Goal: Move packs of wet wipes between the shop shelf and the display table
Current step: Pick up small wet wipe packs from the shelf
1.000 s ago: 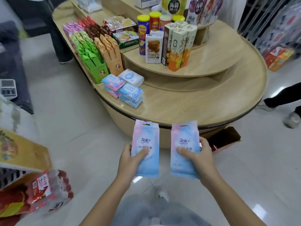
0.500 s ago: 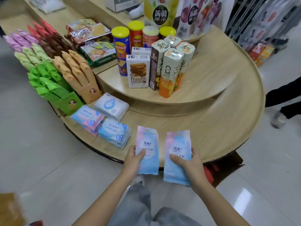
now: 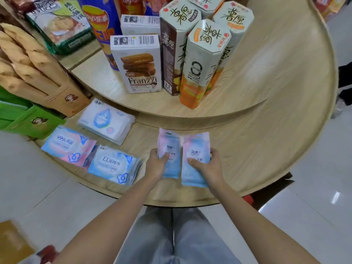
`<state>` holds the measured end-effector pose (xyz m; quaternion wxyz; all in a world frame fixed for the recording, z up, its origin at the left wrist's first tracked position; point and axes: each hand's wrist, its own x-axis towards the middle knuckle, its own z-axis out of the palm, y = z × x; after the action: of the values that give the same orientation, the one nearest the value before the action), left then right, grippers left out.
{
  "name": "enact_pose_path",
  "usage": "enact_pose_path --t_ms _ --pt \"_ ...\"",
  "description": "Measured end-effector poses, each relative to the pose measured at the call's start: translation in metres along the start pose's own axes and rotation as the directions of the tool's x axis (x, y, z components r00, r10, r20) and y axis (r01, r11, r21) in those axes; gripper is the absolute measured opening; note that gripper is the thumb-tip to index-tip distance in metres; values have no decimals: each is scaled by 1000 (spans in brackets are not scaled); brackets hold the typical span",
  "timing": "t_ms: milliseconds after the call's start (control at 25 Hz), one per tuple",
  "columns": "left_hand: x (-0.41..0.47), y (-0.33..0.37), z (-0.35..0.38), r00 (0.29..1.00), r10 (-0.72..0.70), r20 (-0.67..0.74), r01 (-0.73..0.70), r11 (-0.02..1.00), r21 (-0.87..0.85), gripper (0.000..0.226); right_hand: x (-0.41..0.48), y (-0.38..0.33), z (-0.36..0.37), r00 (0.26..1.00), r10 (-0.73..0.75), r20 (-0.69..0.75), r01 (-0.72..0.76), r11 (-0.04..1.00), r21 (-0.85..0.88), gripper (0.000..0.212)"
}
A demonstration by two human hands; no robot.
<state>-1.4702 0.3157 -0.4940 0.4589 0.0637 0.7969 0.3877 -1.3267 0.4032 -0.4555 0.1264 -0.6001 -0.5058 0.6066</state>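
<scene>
At the left of the frame, three stacks of wipes lay on the lower tier of the table: a pink-and-blue stack at the edge, a white stack behind it, and a blue stack nearest the centre. Above them, in the upper left, stood tan bags and green bags.

Just right of the blue stack, the person's left hand gripped the left pack by its lower half, thumb laid over the front and fingers tucked behind. Close beside it, nearly edge to edge, the right pack was held the same way by the right hand, thumb across the printed face and fingers curled round the right edge. Both packs stood long side up over the lower tier at centre frame, near the front rim; whether their bottoms touched the wood could not be told.

The packs looked like soft film pouches, light, pliant and probably a little slick, likely to sag if pinched by the thin hang-tab at the top. The fuller lower body, where both hands had them, seemed the surest place to hold.

On the upper tier behind stood a biscuit box and tall cartons; to the right the wood ran bare.
</scene>
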Motion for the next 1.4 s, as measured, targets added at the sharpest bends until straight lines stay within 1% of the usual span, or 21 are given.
enact_pose_path --t_ms 80,120,160,240,280,320,400,440,520,600,640,760,920,1080,1160,1200,1240,1320,1360,1400 --pt "5 0 7 1000 29 0 -29 995 100 23 15 3 8 1000 4 -12 -4 1000 -17 72" --pt "6 -1 10 998 60 1 -60 991 123 23 21 5 12 1000 4 -4 -5 1000 -25 73" --pt "7 1 11 997 82 1 -82 991 109 22 26 6 18 1000 4 13 -4 999 -43 73" --pt "5 5 12 998 54 -7 -54 997 49 19 32 8 31 999 -1 53 4 998 -66 67" --pt "5 6 12 999 29 -36 -28 999 36 18 33 9 39 998 -10 64 14 998 -63 62" --pt "4 5 12 996 16 -83 -13 999 38 22 33 11 47 997 -26 70 30 998 -58 60" --pt "3 5 12 988 -2 -154 4 1000 16 30 34 15 62 997 -54 60 57 997 -59 63" --pt "1 6 12 986 -6 -166 5 1000 -9 29 35 16 69 996 -75 45 78 995 -67 64" --pt "1 2 12 988 12 -153 -17 999 -31 23 37 21 78 992 -125 -14 121 979 -161 65" --pt "1 -3 12 991 66 -120 -73 996 -50 18 40 29 79 989 -139 -60 110 933 -342 77" --pt "0 -5 13 991 85 -105 -93 993 -72 19 41 32 78 990 -131 -55 99 916 -390 81" --pt "-2 -11 15 992 70 -103 -83 988 -127 26 43 39 77 995 -94 27 97 942 -320 79" --pt "2 -5 15 993 28 -118 -50 981 -186 34 47 31 78 995 -87 50 98 948 -303 77" --pt "7 3 13 992 -26 -121 5 984 -177 34 54 28 79 995 -73 75 93 943 -319 77" --pt "5 2 10 994 -1 -112 -11 994 -105 33 55 28 76 996 -68 62 85 941 -328 77" --pt "4 1 6 992 28 -127 -31 999 -22 33 55 27 71 998 -52 43 63 946 -318 73" --pt "0 1 2 986 62 -152 -50 995 84 31 52 24 62 999 -33 21 37 953 -300 63" --pt "-13 3 -7 969 123 -213 -60 958 281 23 44 22 37 1000 -2 -26 -6 956 -293 34" --pt "-23 5 -12 962 158 -222 -72 934 350 20 38 23 21 1000 1 -31 -11 949 -314 25" --pt "-31 4 -16 961 188 -204 -96 914 394 19 32 26 7 1000 5 -23 -13 937 -350 22"
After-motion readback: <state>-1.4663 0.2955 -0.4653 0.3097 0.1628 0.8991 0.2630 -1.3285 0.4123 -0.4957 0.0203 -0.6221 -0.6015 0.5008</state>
